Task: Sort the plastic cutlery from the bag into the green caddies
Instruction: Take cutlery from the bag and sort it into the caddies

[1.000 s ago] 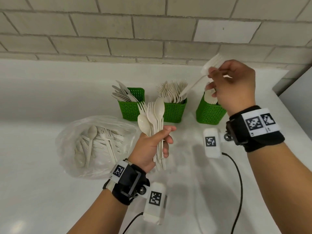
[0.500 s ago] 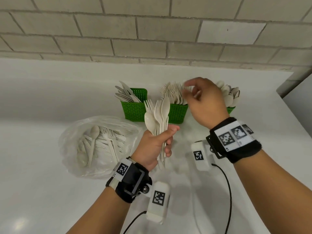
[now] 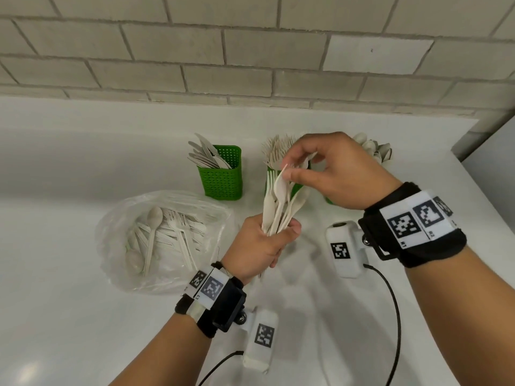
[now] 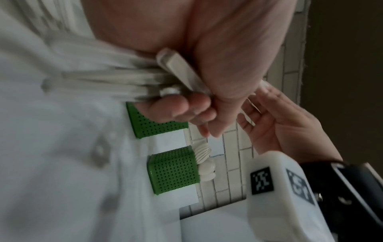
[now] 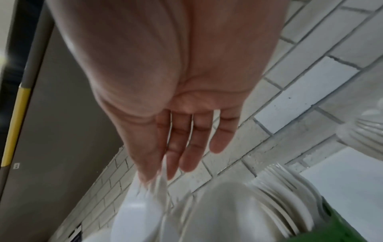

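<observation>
My left hand (image 3: 278, 232) grips a bundle of white plastic cutlery (image 3: 281, 207) by the handles, heads up, above the counter. My right hand (image 3: 289, 174) reaches in from the right and pinches the bowl of one spoon (image 3: 279, 188) at the top of the bundle between thumb and forefinger. Three green caddies stand behind: the left caddy (image 3: 223, 179) holds knives, the middle caddy (image 3: 268, 176) with forks is mostly hidden by my hands, and the right caddy (image 4: 174, 170) holds spoons (image 3: 373, 149). The clear bag (image 3: 161, 238) of cutlery lies to the left.
A white counter (image 3: 69, 274) runs to a grey brick wall (image 3: 250, 65). The counter's right edge (image 3: 479, 190) is close to the right caddy. Black cables (image 3: 395, 316) trail from the wrist cameras over the counter in front.
My right hand held a piece of cutlery above the caddies, let it go, then moved left and down to the bundle and took hold of a spoon. The left hand stayed roughly in place.
</observation>
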### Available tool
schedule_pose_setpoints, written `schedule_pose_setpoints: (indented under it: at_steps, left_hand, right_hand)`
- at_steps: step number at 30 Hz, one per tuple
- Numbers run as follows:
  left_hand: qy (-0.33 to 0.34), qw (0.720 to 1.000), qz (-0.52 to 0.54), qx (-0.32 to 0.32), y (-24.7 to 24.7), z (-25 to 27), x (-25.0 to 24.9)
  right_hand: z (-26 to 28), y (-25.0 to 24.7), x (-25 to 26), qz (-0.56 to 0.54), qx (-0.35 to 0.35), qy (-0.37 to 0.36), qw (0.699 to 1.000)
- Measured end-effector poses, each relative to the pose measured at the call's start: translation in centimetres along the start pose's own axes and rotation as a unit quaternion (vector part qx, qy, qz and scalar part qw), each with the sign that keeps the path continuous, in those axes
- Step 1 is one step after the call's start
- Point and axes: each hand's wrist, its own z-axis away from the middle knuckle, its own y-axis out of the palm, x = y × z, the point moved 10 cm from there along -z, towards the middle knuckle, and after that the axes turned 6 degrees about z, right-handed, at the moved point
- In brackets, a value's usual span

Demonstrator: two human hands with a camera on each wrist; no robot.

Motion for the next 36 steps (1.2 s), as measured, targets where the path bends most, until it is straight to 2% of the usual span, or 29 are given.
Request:
schedule_pose_setpoints:
  at_steps: [4,8,12,14,17,22,29,33,36]
  left_hand:
    - [0.002,1.0,-0.012,0.024,0.6,0.4,-0.2]
    - [0.007,0.998,-0.022,0.055,0.9,0.8,-0.4]
    - [-0.005,0.998,-0.014,0.068,1.3,1.0,-0.2]
    - [-0.021,0.997,-0.005,0.07,1.5,1.0,0.3]
    - [-0.038,0.996,0.017,0.084,2.1,1.3,0.6]
    - [-0.038,0.994,0.016,0.103,2.6,1.3,0.3]
    - [-0.04,0.996,0.019,0.075,1.8,1.0,0.9]
    - [-0.049,0.998,0.025,0.039,0.6,1.0,1.8]
    - [-0.046,0.997,0.058,-0.006,-0.8,0.9,2.1]
  right_hand:
    - [0.0,2.1,0.1,0.038,0.09,-0.002,0.995]
    - [0.4,1.7,0.2,0.015,0.107,-0.012,0.994]
    - [-0.1,0.0,-1.5,-0.091,0.028,0.038,0.995]
    - [-0.2,-1.3,-2.3,-0.185,-0.038,0.076,0.979]
    - [-0.1,-3.5,-3.7,-0.259,-0.112,0.126,0.951]
    - [-0.1,-4.0,-4.0,-0.294,-0.1,0.143,0.94]
    - [0.3,-4.3,-5.5,-0.387,-0.146,0.172,0.894]
    - [0.6,-6.8,-7.4,-0.418,-0.231,0.191,0.858]
    - [1.0,-9.0,-8.7,-0.332,-0.288,0.202,0.875]
